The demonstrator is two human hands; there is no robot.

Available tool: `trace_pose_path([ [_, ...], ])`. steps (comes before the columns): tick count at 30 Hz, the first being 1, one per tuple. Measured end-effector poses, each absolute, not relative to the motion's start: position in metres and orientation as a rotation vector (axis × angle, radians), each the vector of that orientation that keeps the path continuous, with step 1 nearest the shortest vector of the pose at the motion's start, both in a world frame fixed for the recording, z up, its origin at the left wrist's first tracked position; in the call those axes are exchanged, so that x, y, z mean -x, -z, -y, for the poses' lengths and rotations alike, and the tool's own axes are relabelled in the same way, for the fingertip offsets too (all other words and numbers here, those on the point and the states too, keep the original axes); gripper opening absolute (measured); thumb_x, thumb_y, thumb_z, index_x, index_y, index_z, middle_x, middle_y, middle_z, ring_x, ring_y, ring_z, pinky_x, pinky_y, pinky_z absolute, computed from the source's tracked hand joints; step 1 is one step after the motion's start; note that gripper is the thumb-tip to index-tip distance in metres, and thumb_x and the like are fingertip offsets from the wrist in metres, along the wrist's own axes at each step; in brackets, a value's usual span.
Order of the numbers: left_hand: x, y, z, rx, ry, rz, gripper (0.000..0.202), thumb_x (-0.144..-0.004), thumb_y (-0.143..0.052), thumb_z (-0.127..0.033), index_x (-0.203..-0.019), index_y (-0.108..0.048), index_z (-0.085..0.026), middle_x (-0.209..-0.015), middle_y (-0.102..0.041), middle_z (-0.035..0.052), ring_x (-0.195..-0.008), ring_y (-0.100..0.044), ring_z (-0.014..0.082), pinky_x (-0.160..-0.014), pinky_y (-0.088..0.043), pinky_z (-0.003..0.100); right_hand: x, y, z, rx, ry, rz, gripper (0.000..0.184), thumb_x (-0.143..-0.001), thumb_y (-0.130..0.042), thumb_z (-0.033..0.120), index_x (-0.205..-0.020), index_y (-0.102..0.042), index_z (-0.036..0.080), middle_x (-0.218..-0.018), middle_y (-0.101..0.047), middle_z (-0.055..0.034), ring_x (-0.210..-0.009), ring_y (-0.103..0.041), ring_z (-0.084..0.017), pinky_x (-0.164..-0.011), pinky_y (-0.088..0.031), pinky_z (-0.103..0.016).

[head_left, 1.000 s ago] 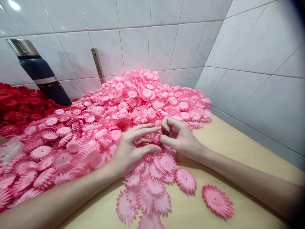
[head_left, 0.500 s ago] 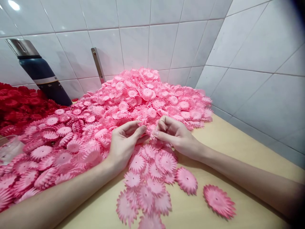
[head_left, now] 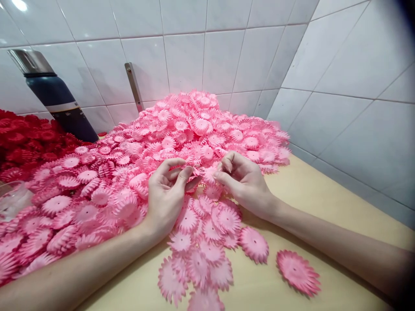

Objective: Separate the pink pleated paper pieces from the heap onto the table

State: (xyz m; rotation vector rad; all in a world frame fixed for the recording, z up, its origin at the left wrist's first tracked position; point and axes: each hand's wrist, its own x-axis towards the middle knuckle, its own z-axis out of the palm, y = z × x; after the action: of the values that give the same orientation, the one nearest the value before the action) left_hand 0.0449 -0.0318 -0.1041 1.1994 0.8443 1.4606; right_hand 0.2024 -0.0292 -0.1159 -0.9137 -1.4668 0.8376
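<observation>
My left hand [head_left: 168, 192] is closed in a pinch, with the edge of a pink fringed flower piece [head_left: 196, 171] showing between thumb and fingers. Across a small gap, my right hand [head_left: 244, 183] has thumb and index finger pressed together. Whatever those fingertips grip is too small to make out against the pink behind. Beneath both hands, loose pink flower pieces [head_left: 212, 229] with fringed rims and tiny centre holes overlap on the table. Just beyond the fingers rises a large heap of the same pink pieces [head_left: 201, 125].
A dark blue bottle [head_left: 65, 101] with a metal cap stands at the back left beside a pile of red pieces [head_left: 29, 142]. Clear plastic [head_left: 14, 201] lies at the left edge. Two darker pink pieces lie on the yellowish table [head_left: 324, 216]. Tiled walls [head_left: 223, 60] bound the back and right.
My hands have moved slightly apart, the right one a little up and to the right. The left fingers have shifted left with the pink piece. The heap looks the same.
</observation>
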Motion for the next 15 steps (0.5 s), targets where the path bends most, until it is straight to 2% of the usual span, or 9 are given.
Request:
trace_pose_path([
  [11,-0.045,0.105,0.039,-1.475,-1.523,-0.890,0.007,-0.079,-0.068,-0.021,-0.085,-0.064,-0.022,-0.077,-0.069,-0.0020,-0.074,-0.068,0.0131,-0.071,-0.058,0.024,-0.197,0.116,0.031,0.916,-0.726,1.450,0.025,-0.078,-0.056,0.010,-0.069,-0.036,0.023,-0.064,-0.037,0.0054,-0.053,-0.034,-0.009,-0.047,-0.028,-0.025],
  [15,-0.039,0.107,0.047,-1.686,-1.535,-0.802,0.014,-0.083,-0.062,-0.014,-0.090,-0.066,-0.025,-0.087,-0.072,-0.0008,-0.080,-0.069,0.0140,-0.074,-0.057,0.025,-0.202,0.120,0.025,0.962,-0.674,1.425,0.023,-0.079,-0.054,0.009,-0.069,-0.037,0.022,-0.063,-0.038,0.0057,-0.052,-0.036,-0.009,-0.047,-0.029,-0.024],
])
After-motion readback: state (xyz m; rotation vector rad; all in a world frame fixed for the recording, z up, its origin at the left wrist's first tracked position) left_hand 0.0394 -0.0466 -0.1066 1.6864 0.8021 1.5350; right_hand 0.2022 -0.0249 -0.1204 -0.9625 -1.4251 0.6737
